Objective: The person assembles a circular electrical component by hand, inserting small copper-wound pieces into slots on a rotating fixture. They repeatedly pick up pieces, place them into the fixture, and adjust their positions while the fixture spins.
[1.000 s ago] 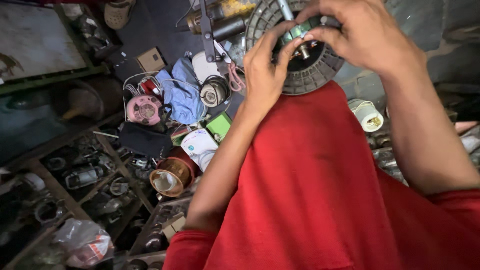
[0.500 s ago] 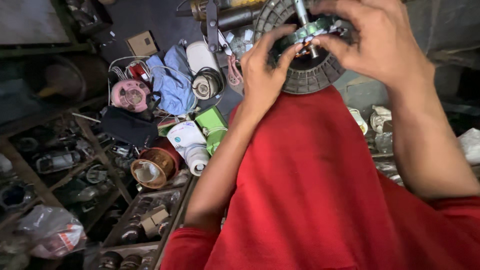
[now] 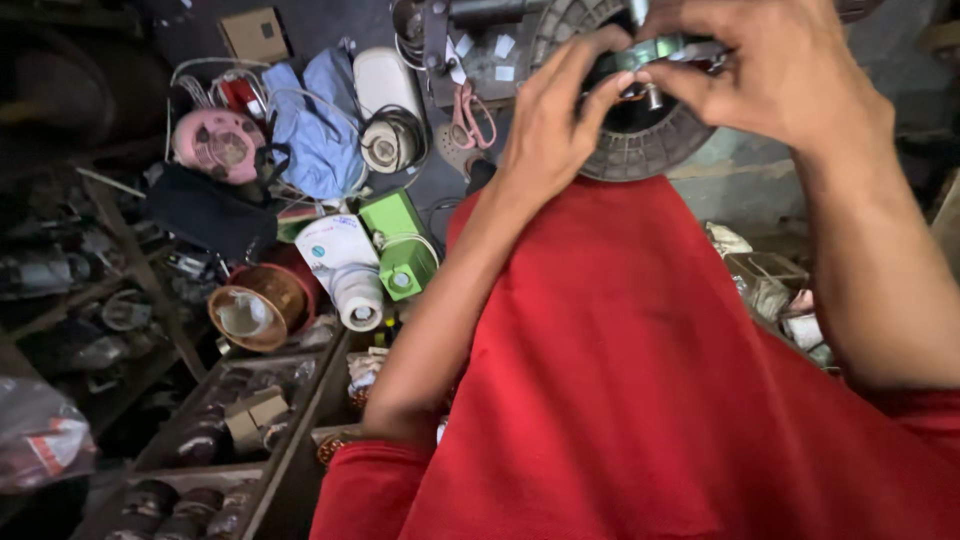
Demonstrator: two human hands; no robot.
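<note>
I see both hands raised over a round grey finned disc (image 3: 640, 150), which rests at the top of a red cloth (image 3: 640, 380) draped over the lap.

Left hand (image 3: 550, 125): fingers curled and closed from the left side onto a small green-and-metal part (image 3: 655, 50) at the disc's centre. The thumb and forefinger pinch its edge. This grip appears to steady the part against rotation.

Right hand (image 3: 780, 70): fingers bent down and closed on the same part from the right and above. A short metal pin (image 3: 655, 97) projects below the fingertips. I cannot tell whether the part is seated on the disc's hub or held just above it.

The two-sided hold places the part directly over the disc's centre, which suggests alignment work.

Surrounding items, lower left, all apart from the hands:
- a green box (image 3: 400, 245) beside a white cylindrical housing (image 3: 345, 270);
- a copper-coloured round shell (image 3: 255, 305), open side facing up;
- a pink round casing (image 3: 215, 140) next to a blue cloth (image 3: 320, 120);
- pink-handled scissors (image 3: 465, 110) just left of the left hand;
- a wooden tray (image 3: 215, 440) with compartments holding dark parts.
</note>
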